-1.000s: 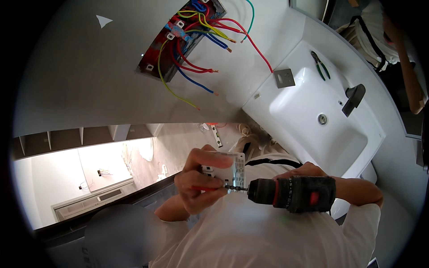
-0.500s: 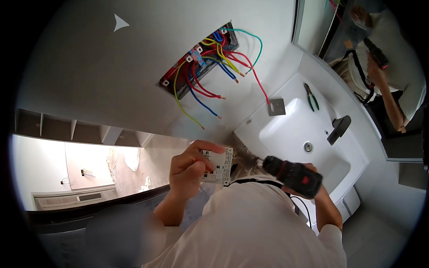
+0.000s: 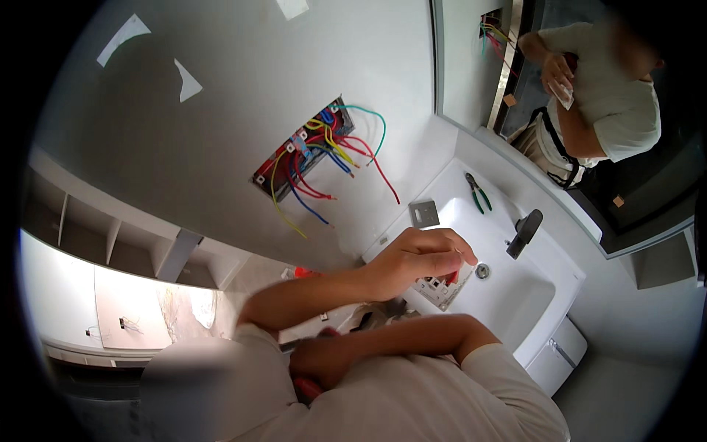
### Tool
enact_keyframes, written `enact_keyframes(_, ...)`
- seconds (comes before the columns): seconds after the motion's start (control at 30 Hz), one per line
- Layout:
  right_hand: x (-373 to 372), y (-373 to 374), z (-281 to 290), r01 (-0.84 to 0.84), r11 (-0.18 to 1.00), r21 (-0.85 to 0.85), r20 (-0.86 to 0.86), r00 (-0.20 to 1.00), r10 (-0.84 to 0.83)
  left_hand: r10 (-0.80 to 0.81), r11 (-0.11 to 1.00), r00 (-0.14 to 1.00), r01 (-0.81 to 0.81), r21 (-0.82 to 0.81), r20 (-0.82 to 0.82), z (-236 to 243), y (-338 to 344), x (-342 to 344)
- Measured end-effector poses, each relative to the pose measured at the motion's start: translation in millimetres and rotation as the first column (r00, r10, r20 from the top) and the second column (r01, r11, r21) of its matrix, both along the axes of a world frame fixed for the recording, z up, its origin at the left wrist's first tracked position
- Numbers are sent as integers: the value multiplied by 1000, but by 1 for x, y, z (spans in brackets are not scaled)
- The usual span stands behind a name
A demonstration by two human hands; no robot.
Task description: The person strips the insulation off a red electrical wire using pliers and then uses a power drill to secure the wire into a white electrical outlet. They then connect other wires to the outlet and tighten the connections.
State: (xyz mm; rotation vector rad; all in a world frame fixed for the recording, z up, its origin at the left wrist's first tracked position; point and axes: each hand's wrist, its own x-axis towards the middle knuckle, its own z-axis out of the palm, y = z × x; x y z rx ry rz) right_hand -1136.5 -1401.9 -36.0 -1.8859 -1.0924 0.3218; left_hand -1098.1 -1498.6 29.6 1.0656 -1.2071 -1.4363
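My left hand (image 3: 416, 267) is closed on a white electrical wall plate (image 3: 442, 293), its back with small terminal openings partly showing, held over the near left rim of the sink. A small red part shows beneath the fingers. My right arm crosses in front of my body, and my right hand (image 3: 318, 361) is closed around a dark and red cordless drill (image 3: 307, 388), mostly hidden by the hand and sleeve. On the wall ahead, a recessed box (image 3: 302, 147) holds red, blue, yellow and green wires (image 3: 324, 195) with bared ends hanging out.
The white sink (image 3: 515, 309) has a dark tap (image 3: 524, 234). On its rim lie green-handled pliers (image 3: 479, 193) and a grey square plate (image 3: 424, 214). A mirror cabinet (image 3: 442, 66) stands at right, open shelving (image 3: 132, 239) at left.
My left hand has moved right with the wall plate, over the sink's edge. My right hand has swung with the drill from the right across to my left side. The view has shifted.
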Motion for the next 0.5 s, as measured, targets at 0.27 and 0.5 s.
enact_keyframes(0.27, -25, 2, -70, 239, 946, 219, -98, 970, -222, 486, 838, 869, -493, -236, -88, -17, 9, 11)
enact_keyframes(0.5, -26, -29, -23, 150, 985, -84, -326, 930, -169, 521, 740, 848, -391, -547, 98, 2, 13, 37)
